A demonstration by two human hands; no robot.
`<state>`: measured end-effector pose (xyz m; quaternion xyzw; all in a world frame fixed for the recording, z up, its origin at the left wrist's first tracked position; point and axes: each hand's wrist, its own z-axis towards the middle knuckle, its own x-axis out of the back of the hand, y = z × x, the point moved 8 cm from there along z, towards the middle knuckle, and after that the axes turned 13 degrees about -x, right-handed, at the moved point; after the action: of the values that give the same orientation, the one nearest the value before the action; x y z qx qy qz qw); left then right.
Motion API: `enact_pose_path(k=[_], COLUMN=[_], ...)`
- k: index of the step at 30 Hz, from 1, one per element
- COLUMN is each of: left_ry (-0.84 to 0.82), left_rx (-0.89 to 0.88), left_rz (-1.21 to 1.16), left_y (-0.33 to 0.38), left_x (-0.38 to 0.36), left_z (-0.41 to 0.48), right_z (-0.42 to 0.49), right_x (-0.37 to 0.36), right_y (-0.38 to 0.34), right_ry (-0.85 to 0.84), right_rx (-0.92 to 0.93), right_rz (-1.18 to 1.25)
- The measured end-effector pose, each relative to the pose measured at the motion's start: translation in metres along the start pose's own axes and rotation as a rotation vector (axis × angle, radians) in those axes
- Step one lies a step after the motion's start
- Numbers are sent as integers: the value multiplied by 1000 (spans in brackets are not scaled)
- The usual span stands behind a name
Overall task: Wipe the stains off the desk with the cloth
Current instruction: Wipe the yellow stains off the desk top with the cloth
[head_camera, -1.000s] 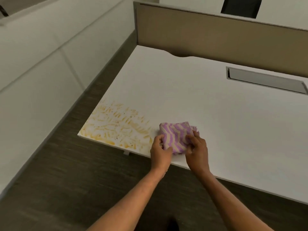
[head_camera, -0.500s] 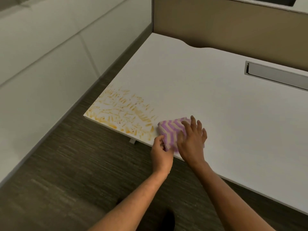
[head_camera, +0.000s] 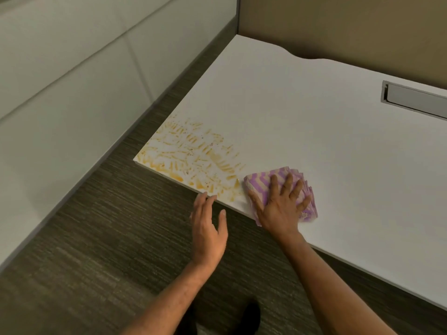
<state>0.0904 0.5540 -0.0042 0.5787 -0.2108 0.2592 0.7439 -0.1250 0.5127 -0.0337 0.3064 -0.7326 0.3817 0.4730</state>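
A folded purple-and-cream striped cloth (head_camera: 260,183) lies on the white desk (head_camera: 314,146) near its front edge. My right hand (head_camera: 280,204) presses flat on top of the cloth with fingers spread. Yellow-orange stains (head_camera: 193,155) cover the desk's front left corner, just left of the cloth. My left hand (head_camera: 209,228) hovers open below the desk edge, fingertips close to the edge under the stains, holding nothing.
A beige partition panel (head_camera: 338,25) stands along the desk's back. A metal cable tray slot (head_camera: 416,99) is set into the desk at the right. A white wall (head_camera: 60,81) runs on the left, with dark carpet (head_camera: 96,238) between it and the desk.
My left hand has let go of the cloth and moved left, off the desk edge. My right hand has flattened onto the cloth. The view has shifted closer and left.
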Motion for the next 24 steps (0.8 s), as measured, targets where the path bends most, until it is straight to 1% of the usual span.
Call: enact_pose_path(k=[5,9,13,16,21,24], left_ry=[-157,-222,-231,-237,-234,-243], left_rx=[-59,-41,-38,-25,-32,-39], left_rz=[272,396,450,479,475,464], left_y=[-34,-53,-66,-78,-82,-81], left_x=[5,8,18,28,36,35], left_z=[10,17,20,21,27,29], right_z=[-1,2,3,6,8,10], right_x=[-8,-8,-5,-6,-2,-3], right_y=[2,-2,0,-2,-11,-23], right_ry=[-41,-28,10,10,98,109], right_rx=[19,-50,-116,-138,-96,-54], right_rz=[-110,-62,11,14,18,26])
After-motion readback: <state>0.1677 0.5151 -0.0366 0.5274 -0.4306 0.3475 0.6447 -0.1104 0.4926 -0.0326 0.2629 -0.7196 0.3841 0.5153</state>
